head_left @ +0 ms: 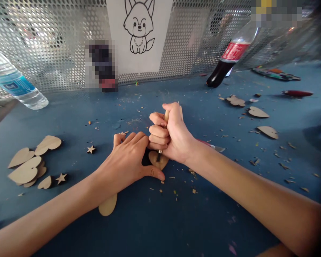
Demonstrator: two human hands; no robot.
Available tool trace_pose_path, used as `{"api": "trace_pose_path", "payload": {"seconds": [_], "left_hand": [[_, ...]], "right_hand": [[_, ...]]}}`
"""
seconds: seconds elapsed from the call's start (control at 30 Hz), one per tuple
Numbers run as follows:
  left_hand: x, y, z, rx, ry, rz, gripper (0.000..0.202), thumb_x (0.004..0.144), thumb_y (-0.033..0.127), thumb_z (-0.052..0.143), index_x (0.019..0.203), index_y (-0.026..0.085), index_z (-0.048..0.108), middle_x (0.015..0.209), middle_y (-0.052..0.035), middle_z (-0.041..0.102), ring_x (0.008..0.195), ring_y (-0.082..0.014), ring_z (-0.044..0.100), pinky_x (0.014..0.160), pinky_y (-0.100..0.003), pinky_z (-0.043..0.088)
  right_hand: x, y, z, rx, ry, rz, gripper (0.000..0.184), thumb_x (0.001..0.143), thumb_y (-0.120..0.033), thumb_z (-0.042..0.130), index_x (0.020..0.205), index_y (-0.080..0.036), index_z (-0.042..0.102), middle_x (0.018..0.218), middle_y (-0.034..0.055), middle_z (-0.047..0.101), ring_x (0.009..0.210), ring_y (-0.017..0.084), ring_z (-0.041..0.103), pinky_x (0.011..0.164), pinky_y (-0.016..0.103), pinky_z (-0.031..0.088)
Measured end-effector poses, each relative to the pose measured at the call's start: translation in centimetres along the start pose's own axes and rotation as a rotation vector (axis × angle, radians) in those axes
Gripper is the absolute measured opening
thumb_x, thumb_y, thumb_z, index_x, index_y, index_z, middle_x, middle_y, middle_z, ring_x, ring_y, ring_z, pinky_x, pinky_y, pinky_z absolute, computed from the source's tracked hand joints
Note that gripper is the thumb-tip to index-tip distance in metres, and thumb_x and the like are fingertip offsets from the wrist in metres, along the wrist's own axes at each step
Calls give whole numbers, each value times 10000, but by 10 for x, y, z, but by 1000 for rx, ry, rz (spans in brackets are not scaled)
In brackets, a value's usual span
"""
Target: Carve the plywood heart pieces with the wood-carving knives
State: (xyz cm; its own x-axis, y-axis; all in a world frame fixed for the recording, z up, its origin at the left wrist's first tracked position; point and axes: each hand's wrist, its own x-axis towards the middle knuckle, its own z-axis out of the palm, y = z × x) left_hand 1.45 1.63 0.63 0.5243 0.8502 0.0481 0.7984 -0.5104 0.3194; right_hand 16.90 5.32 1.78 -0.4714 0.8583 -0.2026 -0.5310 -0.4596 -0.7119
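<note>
Near the middle of a blue workbench [203, 217], the two hands work together, the knuckles of the right hand [171, 134] touching the fingers of the left hand [125, 160]. The right hand is clenched around the wooden handle of a carving tool [166, 116], a fist that seems suited to pushing hard, with the dark metal tip [158, 156] pointing down at a small wooden heart [160, 161]. The left hand spreads across that heart, its thumb along the near edge, apparently pinning it against sliding. Another wooden heart [108, 205] lies just below the left wrist, and wood shavings [176, 185] are scattered around. Left of the hands sits a heap of cut hearts [25, 170] with a small star [61, 178]; more hearts [258, 112] lie to the right, seemingly set aside. At the far edge, a paper fox drawing [137, 28] hangs on a perforated metal screen [56, 46], perhaps placed upright for easy viewing, near a water bottle [16, 84] and a cola bottle [234, 53].
</note>
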Motion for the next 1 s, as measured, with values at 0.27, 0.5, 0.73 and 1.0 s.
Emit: {"api": "trace_pose_path", "payload": {"seconds": [0.27, 0.5, 0.73, 1.0], "left_hand": [[-1, -7, 6, -18, 18, 57, 614, 676, 736, 751, 973, 218, 612, 992, -22, 651, 993, -296, 557, 925, -471, 317], [-7, -9, 15, -7, 139, 111, 471, 850, 607, 636, 1195, 289, 603, 858, 34, 607, 976, -276, 585, 945, -470, 320], [-3, -8, 5, -39, 39, 70, 606, 701, 718, 749, 1080, 259, 638, 1094, -29, 662, 1055, -320, 563, 914, -467, 328], [1, -6, 5, -24, 48, 37, 664, 587, 768, 782, 855, 192, 587, 861, 3, 608, 896, -265, 562, 829, -403, 301]], "right_hand": [[-22, 3, 17, -310, -254, -217, 525, 915, -616, 325, 551, -242, 270, 404, -94, 164, 368, 70, 111, 372, 227, 156], [-38, 13, 26, -532, -389, -410, 462, 931, -475, 389, 552, -245, 262, 464, -80, 197, 411, 75, 161, 410, 259, 167], [-25, 5, 22, -382, -358, -250, 501, 881, -583, 408, 535, -249, 270, 412, -93, 166, 366, 62, 112, 364, 236, 144], [-3, -3, 2, -19, -94, -4, 491, 924, -542, 297, 546, -235, 231, 419, -102, 99, 364, 67, 54, 336, 210, 136]]}}
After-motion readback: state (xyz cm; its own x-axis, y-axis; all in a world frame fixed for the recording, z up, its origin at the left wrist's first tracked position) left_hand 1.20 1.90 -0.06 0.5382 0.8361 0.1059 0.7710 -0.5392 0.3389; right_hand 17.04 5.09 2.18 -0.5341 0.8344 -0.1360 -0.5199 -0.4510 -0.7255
